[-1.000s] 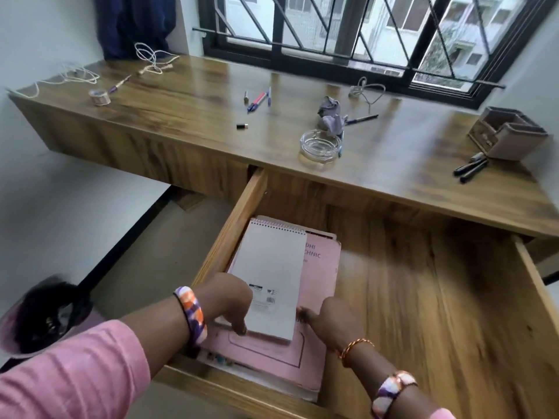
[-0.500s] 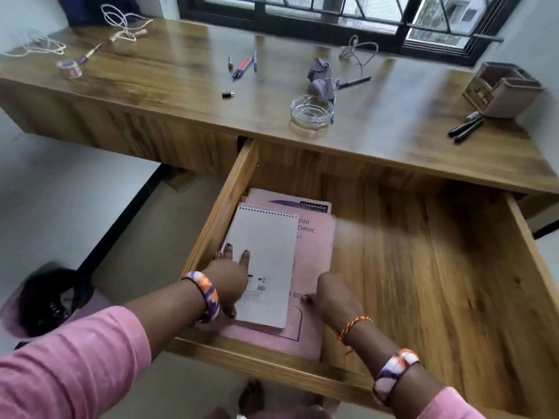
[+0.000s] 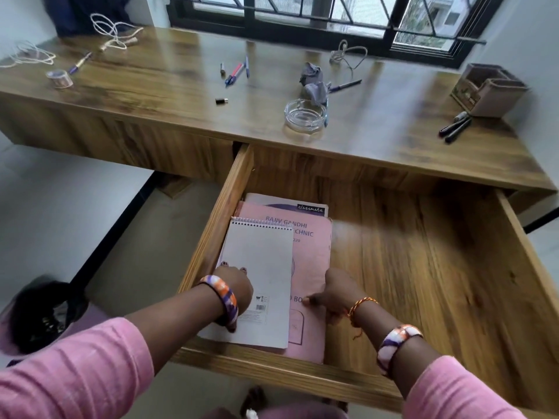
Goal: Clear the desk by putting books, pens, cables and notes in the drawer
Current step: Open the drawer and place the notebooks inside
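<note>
Looking down from the head camera, a wide wooden drawer (image 3: 423, 267) is seen pulled open below a long wooden desk (image 3: 181, 95). A stack of books is packed into the drawer's front left corner, seemingly to leave the rest of the floor free: a white spiral-bound notepad (image 3: 260, 267) lies on a pink printed book (image 3: 311, 261), with a white and purple notebook (image 3: 287, 205) showing beneath at the back.

The left hand (image 3: 233, 285) is laid flat, fingers spread, on the notepad near the drawer's left wall, pressing rather than gripping. The right hand (image 3: 335, 293) is loosely curled, fingertips touching the pink book, holding nothing.

Still on the desk are pens (image 3: 236, 72) near the middle, dark markers (image 3: 455, 130) by the right edge, and white cables (image 3: 112, 30) at the back left corner.
</note>
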### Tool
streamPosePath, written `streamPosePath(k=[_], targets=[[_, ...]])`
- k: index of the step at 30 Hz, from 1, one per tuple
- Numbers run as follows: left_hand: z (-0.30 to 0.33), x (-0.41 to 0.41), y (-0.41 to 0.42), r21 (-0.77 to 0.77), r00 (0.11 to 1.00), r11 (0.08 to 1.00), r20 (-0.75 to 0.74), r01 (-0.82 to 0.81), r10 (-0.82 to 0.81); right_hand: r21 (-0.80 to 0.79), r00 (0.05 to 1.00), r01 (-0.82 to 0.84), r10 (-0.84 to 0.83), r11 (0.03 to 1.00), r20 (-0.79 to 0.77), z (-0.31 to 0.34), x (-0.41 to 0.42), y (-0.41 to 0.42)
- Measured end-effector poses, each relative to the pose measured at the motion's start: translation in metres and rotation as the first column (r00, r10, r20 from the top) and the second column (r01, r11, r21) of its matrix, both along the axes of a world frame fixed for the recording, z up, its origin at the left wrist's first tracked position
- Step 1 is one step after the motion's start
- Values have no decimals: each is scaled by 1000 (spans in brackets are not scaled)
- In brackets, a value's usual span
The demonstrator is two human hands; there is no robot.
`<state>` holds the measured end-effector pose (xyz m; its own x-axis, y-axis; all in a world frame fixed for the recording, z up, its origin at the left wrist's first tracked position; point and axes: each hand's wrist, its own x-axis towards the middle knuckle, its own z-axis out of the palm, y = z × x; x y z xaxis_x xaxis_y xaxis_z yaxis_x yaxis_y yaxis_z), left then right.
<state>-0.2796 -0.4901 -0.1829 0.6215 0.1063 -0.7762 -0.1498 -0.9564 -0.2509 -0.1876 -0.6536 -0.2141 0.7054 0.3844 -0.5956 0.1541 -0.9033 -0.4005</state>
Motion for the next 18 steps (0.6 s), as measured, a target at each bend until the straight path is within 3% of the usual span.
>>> streamPosePath(k=[3, 5, 7, 9, 13, 16, 18], targets=[[1, 2, -11, -14, 976, 996, 201, -84, 85, 114, 998, 33, -26, 993, -63, 3, -4, -9], [-6, 6, -26, -121, 925, 972, 302, -202, 230, 132, 996, 47, -37, 990, -80, 3, -9, -13], [-14, 10, -43, -295, 911, 943, 326, -156, 253, 125, 998, 30, -22, 992, -64, 2, -13, -15], [-22, 9, -52, -362, 935, 929, 299, -72, 189, 102, 997, 27, -19, 994, -80, -1, -16, -17], [-24, 0, -51, -263, 927, 961, 334, -82, 171, 18, 992, -65, 66, 998, -107, 3, -26, -31], [-19, -8, -48, -218, 948, 974, 294, -56, 120, -25, 947, -188, 175, 982, -270, 19, -33, -51], [-9, -10, -50, -190, 959, 979, 254, -76, 124, -95, 945, -254, 226, 962, -235, 30, -38, -70]])
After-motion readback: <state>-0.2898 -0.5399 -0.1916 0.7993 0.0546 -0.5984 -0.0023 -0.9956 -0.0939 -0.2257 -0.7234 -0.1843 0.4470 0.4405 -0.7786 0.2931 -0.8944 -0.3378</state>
